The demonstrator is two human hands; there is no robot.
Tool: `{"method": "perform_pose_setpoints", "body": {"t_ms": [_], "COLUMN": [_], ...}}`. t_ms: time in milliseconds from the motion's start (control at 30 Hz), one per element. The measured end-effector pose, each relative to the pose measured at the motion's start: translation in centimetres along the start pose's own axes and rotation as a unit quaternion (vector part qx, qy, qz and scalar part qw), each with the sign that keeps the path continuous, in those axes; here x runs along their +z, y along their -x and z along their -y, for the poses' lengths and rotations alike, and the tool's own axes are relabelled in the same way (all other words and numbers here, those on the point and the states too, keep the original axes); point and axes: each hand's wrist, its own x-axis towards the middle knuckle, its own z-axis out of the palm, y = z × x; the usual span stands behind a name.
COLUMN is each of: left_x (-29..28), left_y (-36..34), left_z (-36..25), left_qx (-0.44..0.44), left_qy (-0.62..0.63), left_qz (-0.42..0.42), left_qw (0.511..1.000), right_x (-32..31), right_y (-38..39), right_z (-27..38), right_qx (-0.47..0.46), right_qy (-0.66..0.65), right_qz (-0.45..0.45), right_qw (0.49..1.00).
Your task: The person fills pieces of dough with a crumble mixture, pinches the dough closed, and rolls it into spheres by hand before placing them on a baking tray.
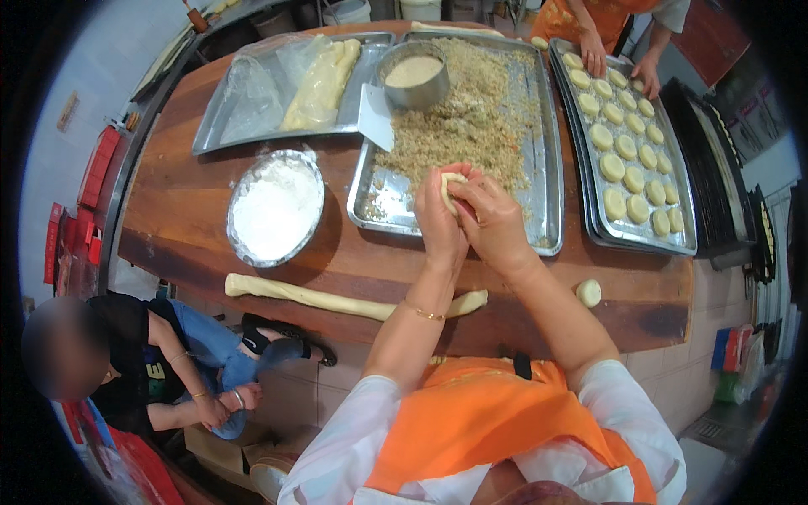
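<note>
Both my hands meet over the near edge of a metal tray [547, 210] heaped with crumbly brown filling [471, 126]. Between them is a small piece of pale dough [452, 187], partly hidden by my fingers. My left hand [438, 223] cups it from the left side. My right hand [495, 215] presses on it with bent fingers from the right. Beneath my left forearm, a long dough rope [311, 296] lies along the table's near edge. One round dough piece [588, 293] sits by itself to the right of my right forearm.
A bowl of white flour [276, 206] stands left. Behind it is a tray with dough under plastic [320, 84]. A round metal container [414, 80] and a scraper [376, 118] rest at the filling tray. Far right, another person's hands [593, 55] touch a tray of dough rounds [614, 223]. A seated person [194, 362] is at left.
</note>
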Motion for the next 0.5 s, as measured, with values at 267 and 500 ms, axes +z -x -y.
{"method": "perform_pose_setpoints", "body": {"t_ms": [267,500], "left_x": [-2.4,-2.4], "left_y": [-0.8,-0.8], "left_z": [1.1,2.2], "left_qx": [-0.101,-0.117], "left_qy": [0.196,0.146], "left_qz": [-0.067,-0.120], "left_qw": [0.973,0.975], "right_x": [-1.0,1.8], "right_y": [-0.4,0.7], "right_z": [-0.3,-3.7], "right_qx": [0.050,0.090], "right_qy": [-0.014,-0.080], "right_qz": [0.043,0.135], "right_qw": [0.998,0.984]}}
